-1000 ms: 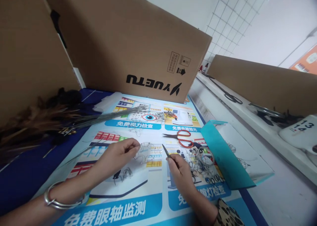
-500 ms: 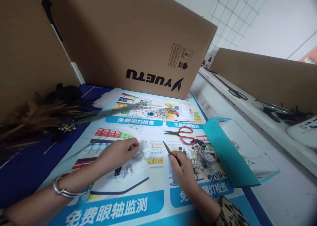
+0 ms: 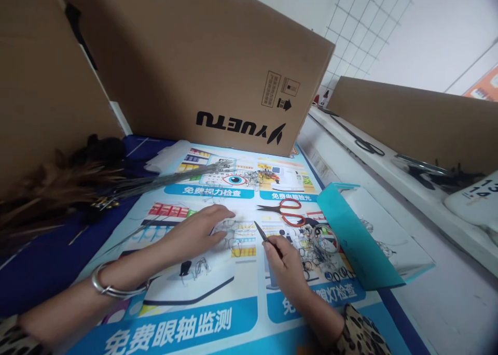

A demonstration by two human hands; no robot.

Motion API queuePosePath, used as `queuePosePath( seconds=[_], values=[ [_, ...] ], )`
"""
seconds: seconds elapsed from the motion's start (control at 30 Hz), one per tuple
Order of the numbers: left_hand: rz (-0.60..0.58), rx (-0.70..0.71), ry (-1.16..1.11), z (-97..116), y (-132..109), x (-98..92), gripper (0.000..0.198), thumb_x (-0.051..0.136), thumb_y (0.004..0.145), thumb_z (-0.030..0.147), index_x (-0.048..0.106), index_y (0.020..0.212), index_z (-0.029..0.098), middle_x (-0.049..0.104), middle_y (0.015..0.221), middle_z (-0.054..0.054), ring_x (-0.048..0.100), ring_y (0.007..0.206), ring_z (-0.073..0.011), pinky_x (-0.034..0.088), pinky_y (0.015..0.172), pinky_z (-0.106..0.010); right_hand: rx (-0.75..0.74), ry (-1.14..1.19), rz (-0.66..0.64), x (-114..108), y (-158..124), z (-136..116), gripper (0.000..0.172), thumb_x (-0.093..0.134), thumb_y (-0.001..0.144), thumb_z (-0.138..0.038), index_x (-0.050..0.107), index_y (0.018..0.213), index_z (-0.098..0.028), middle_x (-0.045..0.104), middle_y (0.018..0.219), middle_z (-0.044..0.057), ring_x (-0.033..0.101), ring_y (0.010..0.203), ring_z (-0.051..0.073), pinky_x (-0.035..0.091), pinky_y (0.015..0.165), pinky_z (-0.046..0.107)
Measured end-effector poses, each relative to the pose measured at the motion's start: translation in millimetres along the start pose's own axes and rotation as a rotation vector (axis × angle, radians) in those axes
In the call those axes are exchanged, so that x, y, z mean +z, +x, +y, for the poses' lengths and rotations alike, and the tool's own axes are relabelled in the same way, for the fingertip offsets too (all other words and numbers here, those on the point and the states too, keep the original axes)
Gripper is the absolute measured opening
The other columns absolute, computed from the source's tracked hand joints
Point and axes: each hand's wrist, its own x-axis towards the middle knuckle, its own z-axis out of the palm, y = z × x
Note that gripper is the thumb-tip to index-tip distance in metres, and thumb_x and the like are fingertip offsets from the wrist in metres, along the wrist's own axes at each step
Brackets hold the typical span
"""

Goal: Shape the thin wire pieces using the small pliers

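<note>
In the head view, I have the left hand (image 3: 206, 229) over the middle of the surface (image 3: 35, 287), its grip spread: thumb and fingers stand apart, with fine wires (image 3: 238, 231) lying just beside the fingertips. From here I cannot tell whether a fingertip touches one. A silver bangle (image 3: 116, 292) circles that wrist. My right hand (image 3: 283, 257) is right of the middle, its grip pinching a dark pointed tool (image 3: 261, 232); the tip slants left and towards the far edge. The tool looks like tweezers, though I cannot make out whether its ends meet.

Beyond the right hand, red-handled scissors (image 3: 290, 201) lie with blades pointing left. Towards the right edge sits a tangled heap (image 3: 319, 252) of wire, some dark rings (image 3: 342, 274) at its near side. Next to it, a teal box (image 3: 356, 236) with more wire inside is at the right edge. A few bent pieces (image 3: 201, 266) rest nearer the near edge than the left hand, and a small clump (image 3: 254, 180) lies towards the far edge. A bundle (image 3: 182, 174) of straight wire runs in from brown feathers (image 3: 78, 181) by the left edge. A carton (image 3: 210, 70) stands at the far edge. On a ledge (image 3: 404, 181) past the right edge I see dark scissors (image 3: 369, 147) and a white container (image 3: 476, 204).
</note>
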Motion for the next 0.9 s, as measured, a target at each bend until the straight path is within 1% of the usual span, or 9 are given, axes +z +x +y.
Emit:
queuePosePath(
  seconds=[0.13, 0.23, 0.4, 0.5, 0.67, 0.77, 0.9],
  values=[
    [-0.021, 0.017, 0.045, 0.0, 7.3, -9.3, 0.038, 0.045, 0.082, 0.036, 0.055, 0.116, 0.022, 0.054, 0.123, -0.007, 0.045, 0.115, -0.0254, 0.033, 0.098, -0.037, 0.012, 0.009, -0.011, -0.3, 0.5, 0.0, 0.017, 0.043, 0.087, -0.027, 0.057, 0.081, -0.018, 0.054, 0.075, 0.0, 0.05, 0.07, 0.013, 0.037, 0.063, 0.023],
    [-0.038, 0.027, 0.069, 1.2, 16.2, -11.4, 0.035, 0.045, 0.083, 0.035, 0.06, 0.111, 0.022, 0.06, 0.115, -0.007, 0.048, 0.11, -0.0254, 0.033, 0.096, -0.036, 0.015, 0.01, -0.023, -0.7, 0.9, 0.0, 0.017, 0.043, 0.087, -0.027, 0.057, 0.081, -0.019, 0.054, 0.074, 0.001, 0.05, 0.07, 0.014, 0.037, 0.063, 0.023],
    [-0.065, 0.042, 0.022, 4.2, 34.3, -0.3, 0.03, 0.045, 0.083, 0.035, 0.067, 0.097, 0.022, 0.067, 0.098, -0.007, 0.056, 0.095, -0.0237, 0.037, 0.087, -0.033, 0.013, -0.003, -0.02, -0.1, 1.6, 1.2, 0.018, 0.043, 0.088, -0.028, 0.057, 0.081, -0.018, 0.054, 0.074, 0.001, 0.049, 0.069, 0.013, 0.037, 0.063, 0.024],
    [-0.067, 0.041, -0.036, 5.5, 39.7, 5.1, 0.027, 0.046, 0.081, 0.036, 0.07, 0.086, 0.023, 0.068, 0.085, -0.006, 0.058, 0.087, -0.023, 0.039, 0.082, -0.031, 0.004, -0.019, -0.008, 0.0, 2.3, 2.2, 0.018, 0.044, 0.087, -0.028, 0.057, 0.082, -0.018, 0.055, 0.076, 0.001, 0.05, 0.072, 0.014, 0.038, 0.065, 0.024],
    [-0.05, 0.027, -0.121, 4.1, 38.0, 8.4, 0.026, 0.046, 0.08, 0.035, 0.069, 0.076, 0.022, 0.067, 0.078, -0.004, 0.058, 0.078, -0.0208, 0.041, 0.075, -0.028, 0.012, -0.059, 0.009, -1.5, 3.7, 3.6, 0.019, 0.044, 0.087, -0.029, 0.059, 0.084, -0.018, 0.056, 0.077, 0.002, 0.051, 0.072, 0.014, 0.038, 0.065, 0.023],
    [-0.055, -0.042, -0.214, 2.8, 32.3, 9.4, 0.026, 0.046, 0.078, 0.036, 0.068, 0.076, 0.022, 0.066, 0.078, -0.003, 0.058, 0.076, -0.0202, 0.042, 0.072, -0.028, -0.012, -0.106, 0.018, -2.6, 4.3, 4.6, 0.019, 0.044, 0.087, -0.029, 0.059, 0.085, -0.018, 0.056, 0.077, 0.002, 0.051, 0.072, 0.014, 0.039, 0.064, 0.023],
    [-0.046, -0.13, -0.359, 6.0, 18.9, 6.3, 0.025, 0.048, 0.077, 0.039, 0.067, 0.079, 0.022, 0.067, 0.081, -0.002, 0.058, 0.077, -0.0204, 0.043, 0.073, -0.029, -0.066, -0.186, 0.034, -2.5, 4.6, 5.4, 0.017, 0.044, 0.086, -0.027, 0.059, 0.086, -0.019, 0.056, 0.079, 0.003, 0.051, 0.073, 0.015, 0.04, 0.066, 0.024]
  ],
)
